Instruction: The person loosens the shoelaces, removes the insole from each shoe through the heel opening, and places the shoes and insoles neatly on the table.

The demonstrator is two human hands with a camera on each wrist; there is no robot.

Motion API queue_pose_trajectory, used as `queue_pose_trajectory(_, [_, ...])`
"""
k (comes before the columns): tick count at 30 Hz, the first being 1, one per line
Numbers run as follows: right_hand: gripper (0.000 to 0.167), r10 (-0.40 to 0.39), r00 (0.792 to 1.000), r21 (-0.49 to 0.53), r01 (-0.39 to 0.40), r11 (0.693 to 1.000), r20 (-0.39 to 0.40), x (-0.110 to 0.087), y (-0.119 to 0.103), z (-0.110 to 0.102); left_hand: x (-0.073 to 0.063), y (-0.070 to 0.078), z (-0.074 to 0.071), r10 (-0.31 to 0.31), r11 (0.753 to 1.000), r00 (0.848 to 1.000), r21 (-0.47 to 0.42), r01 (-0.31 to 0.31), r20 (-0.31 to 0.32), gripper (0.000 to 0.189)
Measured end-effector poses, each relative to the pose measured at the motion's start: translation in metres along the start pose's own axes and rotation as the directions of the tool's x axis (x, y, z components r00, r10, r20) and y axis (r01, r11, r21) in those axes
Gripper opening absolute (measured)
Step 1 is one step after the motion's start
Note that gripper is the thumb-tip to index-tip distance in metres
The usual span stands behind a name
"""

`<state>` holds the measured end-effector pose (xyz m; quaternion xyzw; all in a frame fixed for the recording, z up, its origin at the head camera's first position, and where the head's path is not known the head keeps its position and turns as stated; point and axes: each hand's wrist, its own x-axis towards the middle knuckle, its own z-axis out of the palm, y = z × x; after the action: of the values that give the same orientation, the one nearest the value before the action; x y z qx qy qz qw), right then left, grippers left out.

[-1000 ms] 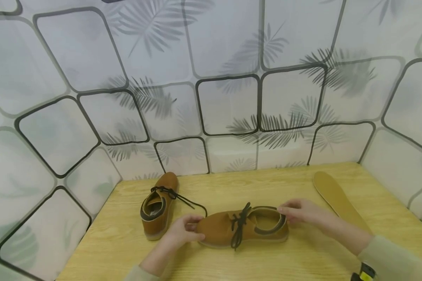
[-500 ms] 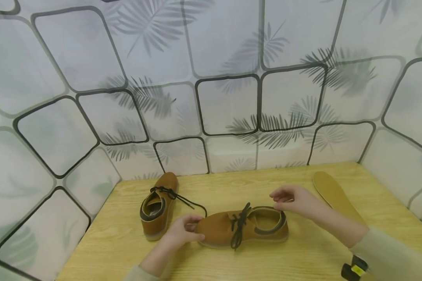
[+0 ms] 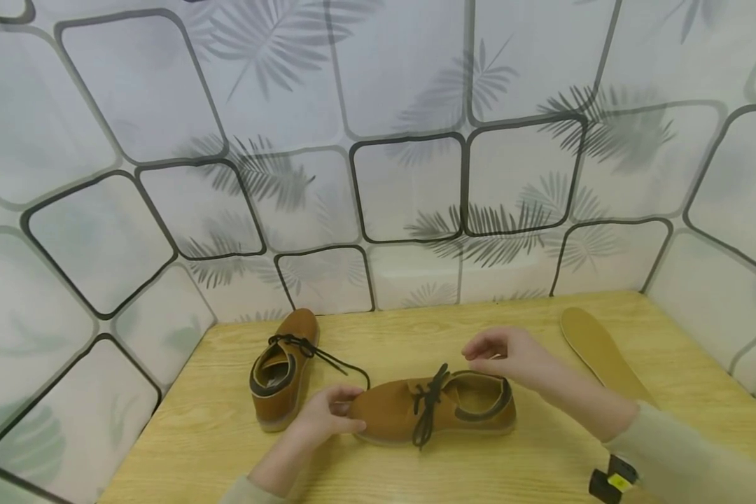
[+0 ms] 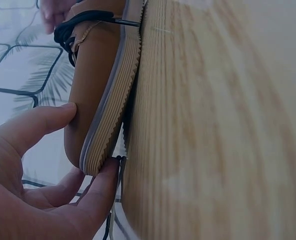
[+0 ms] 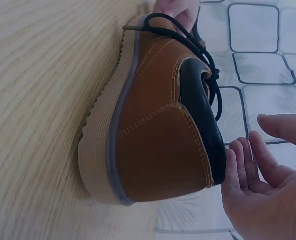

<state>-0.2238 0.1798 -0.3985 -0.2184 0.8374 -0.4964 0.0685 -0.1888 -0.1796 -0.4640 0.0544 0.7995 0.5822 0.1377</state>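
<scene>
A brown leather shoe with a dark padded collar and a tied black lace lies on the table, toe to the left. My left hand pinches its toe. In the left wrist view the thumb of that hand presses the upper, with a finger at the edge of the ridged sole. Over the far side of the shoe's opening is my right hand, fingers loosely bent and holding nothing. The right wrist view shows its fingertips close to the dark collar.
A matching brown shoe stands to the left, its black lace trailing toward the first shoe's toe. On the right side of the wooden table lies a flat tan insole, partly behind my right forearm. A patterned curtain encloses the back and sides.
My right hand has let go of the shoe's heel, then risen and moved left over the opening. The left hand and both shoes have stayed in place.
</scene>
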Motion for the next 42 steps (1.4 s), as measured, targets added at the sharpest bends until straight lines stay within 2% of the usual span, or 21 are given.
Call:
queue_pose_trajectory(9, [0.023, -0.019, 0.999, 0.033, 0.018, 0.999, 0.033, 0.002, -0.006, 0.013, 0.000, 0.000, 0.001, -0.007, 1.000, 1.000, 0.006, 0.007, -0.013, 0.059])
queue_pose_trajectory(15, [0.022, -0.044, 0.998, 0.044, 0.042, 0.998, 0.046, 0.008, -0.002, 0.020, 0.000, -0.001, 0.001, -0.007, 1.000, 1.000, 0.004, 0.007, -0.004, 0.059])
queue_pose_trajectory(30, [0.017, -0.022, 0.997, -0.022, 0.024, 0.999, 0.076, 0.019, -0.006, 0.029, 0.001, -0.001, 0.001, -0.013, 1.000, 1.000, -0.010, 0.013, -0.018, 0.059])
queue_pose_trajectory(37, [0.014, -0.054, 0.996, -0.026, 0.056, 0.998, 0.072, 0.020, -0.002, 0.035, 0.001, -0.002, 0.002, -0.025, 1.000, 1.000, -0.007, 0.025, -0.017, 0.059])
queue_pose_trajectory(42, [0.010, -0.071, 0.996, -0.072, 0.075, 0.995, 0.062, 0.020, 0.000, 0.039, 0.002, -0.002, 0.002, -0.032, 0.999, 0.999, 0.000, 0.032, -0.024, 0.060])
